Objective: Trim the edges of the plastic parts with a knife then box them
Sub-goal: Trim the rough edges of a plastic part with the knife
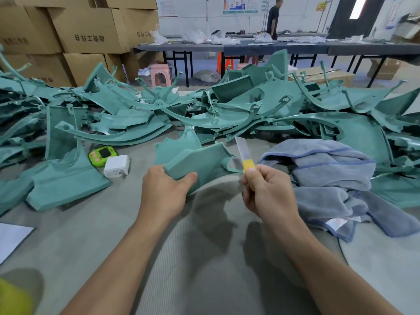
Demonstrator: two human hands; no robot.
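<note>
My left hand (167, 189) grips the near corner of a teal plastic part (200, 161), holding it tilted above the grey table. My right hand (266, 192) is curled round the yellow handle of a utility knife (242, 153). Its long blade points up and away, right beside the part's right edge. A large heap of teal plastic parts (227, 110) covers the far half of the table from left to right.
A grey-blue towel (329, 180) lies bunched to the right of my right hand. A green timer (103, 155) and a white charger (116, 165) sit left of the held part. Cardboard boxes (86, 30) are stacked at the back left. A person stands by long tables (227, 47) far behind.
</note>
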